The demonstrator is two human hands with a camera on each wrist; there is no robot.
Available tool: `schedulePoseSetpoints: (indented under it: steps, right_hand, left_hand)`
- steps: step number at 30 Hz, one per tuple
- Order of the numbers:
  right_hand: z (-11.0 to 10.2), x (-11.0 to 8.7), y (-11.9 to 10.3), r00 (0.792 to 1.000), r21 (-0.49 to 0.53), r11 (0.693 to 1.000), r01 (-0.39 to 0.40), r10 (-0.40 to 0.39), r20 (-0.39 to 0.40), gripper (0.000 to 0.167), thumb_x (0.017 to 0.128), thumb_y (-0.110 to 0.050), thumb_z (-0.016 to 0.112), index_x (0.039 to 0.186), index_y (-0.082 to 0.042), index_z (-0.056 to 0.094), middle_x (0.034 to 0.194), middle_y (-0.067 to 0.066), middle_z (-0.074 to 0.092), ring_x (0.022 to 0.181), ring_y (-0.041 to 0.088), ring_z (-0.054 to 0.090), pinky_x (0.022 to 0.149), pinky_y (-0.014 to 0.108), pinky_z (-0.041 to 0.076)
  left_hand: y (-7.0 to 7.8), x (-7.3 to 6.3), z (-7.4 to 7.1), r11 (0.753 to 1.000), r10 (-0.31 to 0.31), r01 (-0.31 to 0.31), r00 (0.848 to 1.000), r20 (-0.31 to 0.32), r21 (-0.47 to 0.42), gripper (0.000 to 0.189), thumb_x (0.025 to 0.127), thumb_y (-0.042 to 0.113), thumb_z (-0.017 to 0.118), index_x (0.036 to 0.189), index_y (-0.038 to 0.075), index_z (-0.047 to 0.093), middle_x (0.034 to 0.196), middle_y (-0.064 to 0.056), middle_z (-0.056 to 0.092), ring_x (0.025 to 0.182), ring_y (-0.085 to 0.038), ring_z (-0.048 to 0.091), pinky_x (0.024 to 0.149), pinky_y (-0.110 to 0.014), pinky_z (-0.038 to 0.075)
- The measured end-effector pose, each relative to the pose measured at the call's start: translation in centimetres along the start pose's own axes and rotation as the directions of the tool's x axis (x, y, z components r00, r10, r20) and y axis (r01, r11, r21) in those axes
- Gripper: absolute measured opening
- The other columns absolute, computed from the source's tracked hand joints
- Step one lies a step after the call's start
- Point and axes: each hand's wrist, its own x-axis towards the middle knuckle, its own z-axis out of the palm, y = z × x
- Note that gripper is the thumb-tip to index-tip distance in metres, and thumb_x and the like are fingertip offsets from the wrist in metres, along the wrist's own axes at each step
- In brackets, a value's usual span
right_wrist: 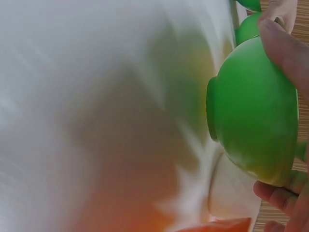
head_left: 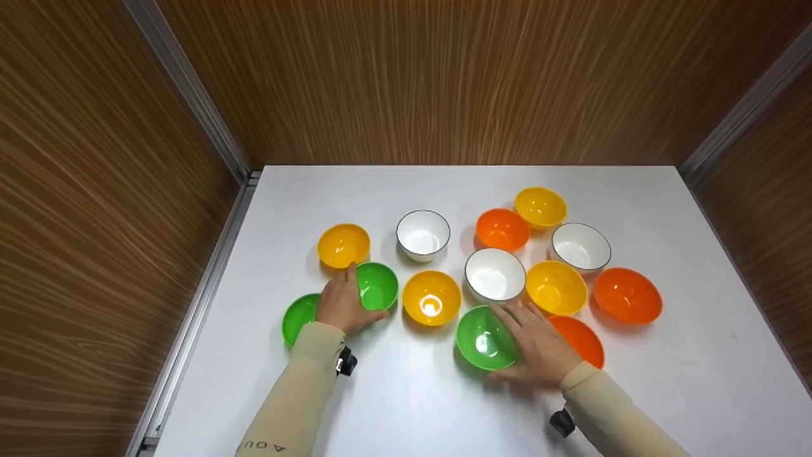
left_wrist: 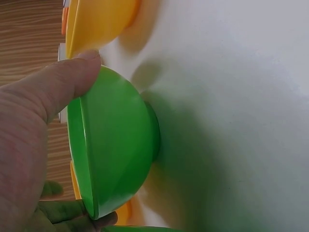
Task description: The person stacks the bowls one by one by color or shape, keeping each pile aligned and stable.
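My left hand (head_left: pixel 344 304) grips a green bowl (head_left: pixel 379 287) from its left side. In the left wrist view the thumb lies at one side of that bowl's rim (left_wrist: pixel 118 140) and the fingertips at the opposite side. My right hand (head_left: pixel 540 348) holds another green bowl (head_left: pixel 481 339) nearer the front, thumb and fingers spread across it at the rim. The right wrist view shows this bowl's outside (right_wrist: pixel 256 111) and foot, close over the white surface. A third green bowl (head_left: pixel 298 318) stands left of my left hand, partly covered by it.
On the white table (head_left: pixel 406 406) stand several yellow bowls (head_left: pixel 431 298), three white bowls (head_left: pixel 423 233) and three orange bowls (head_left: pixel 628 296). One orange bowl (head_left: pixel 580 339) is partly behind my right hand. Wood-grain panels (head_left: pixel 412 82) enclose the back and sides.
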Motion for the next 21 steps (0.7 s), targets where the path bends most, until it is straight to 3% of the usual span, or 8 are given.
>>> schedulePoseSetpoints:
  steps: [4,8,21]
  right_hand:
    - [-0.8,0.5,0.0,0.994,-0.007,0.997,0.08,-0.08,-0.078,0.115,0.054,-0.065,0.083,0.143,-0.005,0.043,0.133,0.011,0.05,0.121,0.029,0.049,0.104,0.058,0.036]
    - [-1.9,1.4,-0.2,0.991,-0.03,0.995,0.097,-0.099,-0.087,0.117,0.055,-0.068,0.08,0.146,-0.006,0.039,0.132,0.01,0.05,0.115,0.028,0.051,0.099,0.052,0.044]
    - [-4.8,5.8,-1.4,0.985,-0.049,0.99,0.134,-0.138,-0.099,0.113,0.063,-0.077,0.069,0.146,-0.007,0.036,0.136,0.009,0.048,0.122,0.027,0.048,0.109,0.059,0.028]
  left_hand:
    - [0.1,0.1,0.1,1.0,0.012,-0.012,1.0,-0.017,0.007,0.124,0.063,0.056,0.084,0.151,0.0,0.018,0.139,-0.027,0.042,0.126,-0.041,0.041,0.108,-0.05,0.035]
    - [0.2,0.1,0.2,1.0,0.008,-0.008,1.0,-0.013,0.004,0.124,0.063,0.056,0.084,0.152,0.001,0.017,0.14,-0.028,0.041,0.127,-0.041,0.04,0.108,-0.05,0.034]
    - [0.3,0.2,0.3,1.0,0.012,-0.012,1.0,-0.007,-0.007,0.125,0.063,0.055,0.084,0.152,0.001,0.015,0.145,-0.026,0.037,0.13,-0.041,0.038,0.11,-0.05,0.031]
